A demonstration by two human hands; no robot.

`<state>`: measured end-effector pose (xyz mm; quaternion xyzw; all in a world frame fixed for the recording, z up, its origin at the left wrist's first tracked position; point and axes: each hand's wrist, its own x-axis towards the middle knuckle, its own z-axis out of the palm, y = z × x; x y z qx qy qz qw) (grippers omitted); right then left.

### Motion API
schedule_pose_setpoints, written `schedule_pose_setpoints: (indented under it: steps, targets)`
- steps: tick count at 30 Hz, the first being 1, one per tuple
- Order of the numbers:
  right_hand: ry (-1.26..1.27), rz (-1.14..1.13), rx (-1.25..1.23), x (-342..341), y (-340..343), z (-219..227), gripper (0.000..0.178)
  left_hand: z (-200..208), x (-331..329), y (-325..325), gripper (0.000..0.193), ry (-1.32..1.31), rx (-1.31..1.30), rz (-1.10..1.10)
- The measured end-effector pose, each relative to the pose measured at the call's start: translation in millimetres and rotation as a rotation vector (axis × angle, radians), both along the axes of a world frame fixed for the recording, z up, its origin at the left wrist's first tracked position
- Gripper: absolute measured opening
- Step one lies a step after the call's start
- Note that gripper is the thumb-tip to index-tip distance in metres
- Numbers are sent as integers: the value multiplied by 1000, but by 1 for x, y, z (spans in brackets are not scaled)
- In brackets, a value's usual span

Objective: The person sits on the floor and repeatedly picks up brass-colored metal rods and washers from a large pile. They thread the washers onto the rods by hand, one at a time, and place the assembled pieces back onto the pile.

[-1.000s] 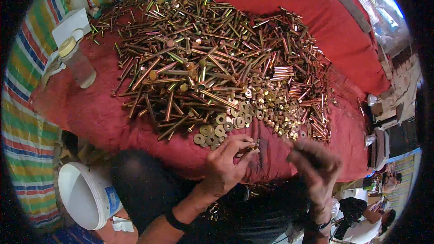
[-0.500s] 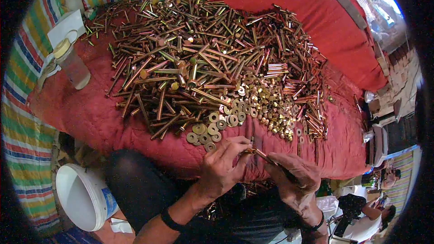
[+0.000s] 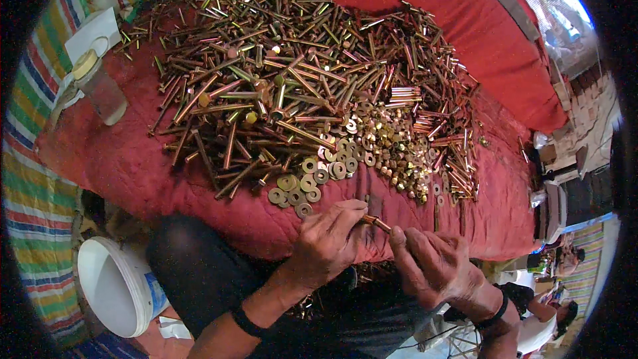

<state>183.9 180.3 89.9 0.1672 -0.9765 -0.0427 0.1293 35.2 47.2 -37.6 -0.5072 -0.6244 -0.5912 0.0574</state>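
A big heap of brass-coloured bolts (image 3: 292, 86) lies on a red cloth (image 3: 126, 173), with flat washers (image 3: 302, 186) and small nuts (image 3: 392, 156) at its near edge. My left hand (image 3: 329, 242) and my right hand (image 3: 432, 262) meet just below the washers. Between their fingertips they pinch one bolt (image 3: 376, 222), each hand on one end. Black bands sit on both wrists.
A white bucket (image 3: 116, 289) stands at the lower left by my dark-trousered knee. A clear plastic bottle (image 3: 100, 86) with a yellow cap stands on the cloth's left side. Striped fabric borders the left. Another person sits at the lower right edge.
My right hand has come in from the right and closed on the bolt that my left hand holds. The view has tilted slightly downward.
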Motion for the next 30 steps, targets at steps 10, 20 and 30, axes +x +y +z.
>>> schedule_pose_setpoints:
  steps: [10, 20, 30]
  targets:
    - [21, -553, -960, -15, -36, -10, 15, 1, -1, -3, 26, 37, -17, 43]
    - [-52, -198, -138, -2, -10, 0, 37, -5, 0, 3, 26, -16, 62, 3]
    - [-141, -919, -1360, -8, -41, -7, 18, -2, 2, 1, 23, 21, 19, 44]
